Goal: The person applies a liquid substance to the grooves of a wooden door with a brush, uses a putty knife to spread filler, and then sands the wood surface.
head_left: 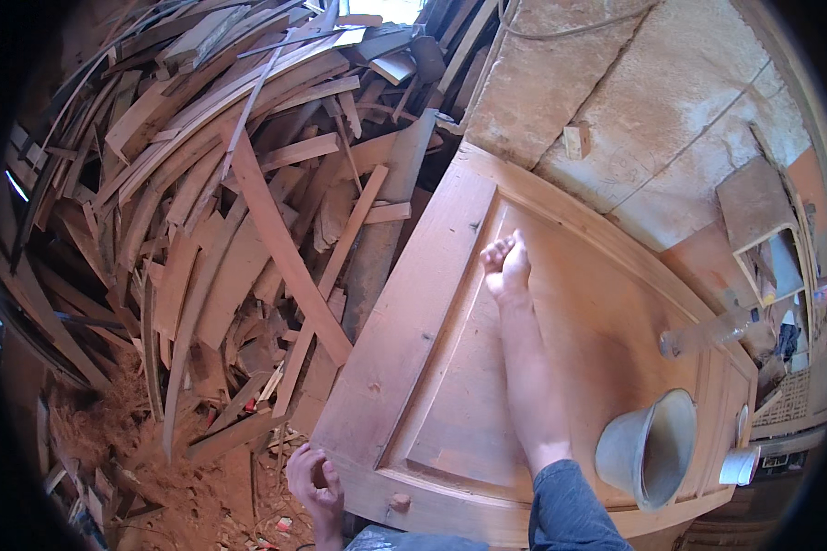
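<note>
Panelled door: the panelled wooden door [606,312] lies flat before me, running from the offcut side towards the right
Right hand: my right hand [507,266] is over the door's recessed panel, fingers curled in; I cannot tell whether they hold anything
Left hand: my left hand [316,485] is at the near left corner, loosely bent, a gap between thumb and fingers
On the door: a grey bucket [623,452] stands right of my forearm, taking up panel space; beyond it is what looks like a clear plastic bottle [703,338]; a small wooden peg [400,502] sits by the near edge
Left side: a tangled heap of wood offcuts [280,243] crowds close, with sawdust [129,432] below
Far side: a wood block [576,141] rests on a dusty slab [652,110]
Hard to see: my sleeve [570,510] covers part of the near edge; clutter at far right blurs into the dark rim
</note>
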